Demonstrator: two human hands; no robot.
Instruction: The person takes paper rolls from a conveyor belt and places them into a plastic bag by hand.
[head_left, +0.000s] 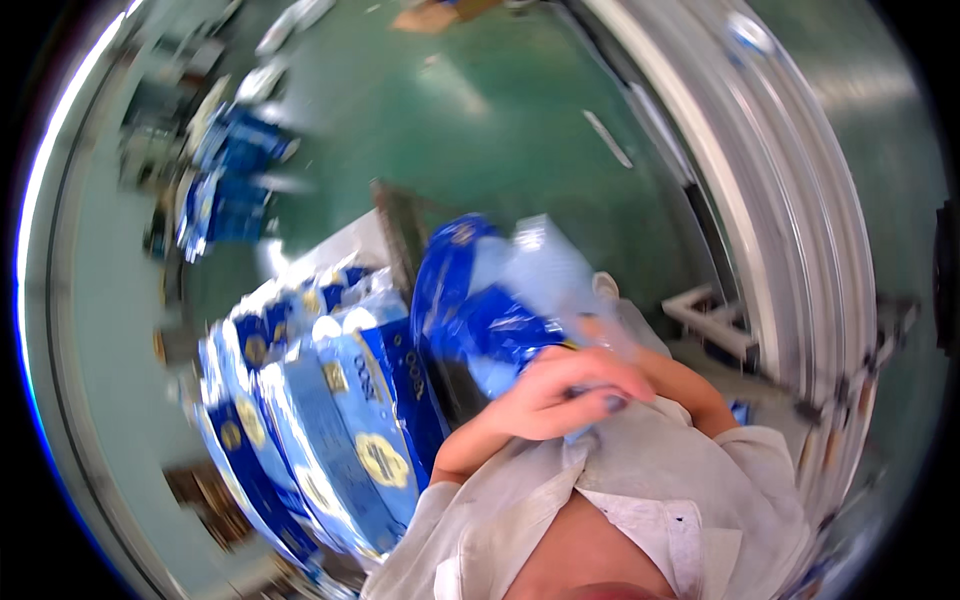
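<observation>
A blue plastic packaging bag (490,325), glossy and printed, with a pale see-through part, hangs in front of my body. My left hand (580,392) is at its near end, fingers curled toward the thumb. A small dark spot shows at a fingertip; what the fingers pinch, if anything, I cannot make out. Behind it, my right hand (612,340) is smeared by motion and partly covered by the pale plastic and my left hand. Its fingers cannot be read, though it is close to the bag.
Stacked light and dark blue packs (345,420) stand close on my left, beside a metal edge (400,235). More blue packages (225,190) lie farther off on the green floor (450,110). Along the right runs a long pale metal frame (760,170) with a bracket (715,325) low on it.
</observation>
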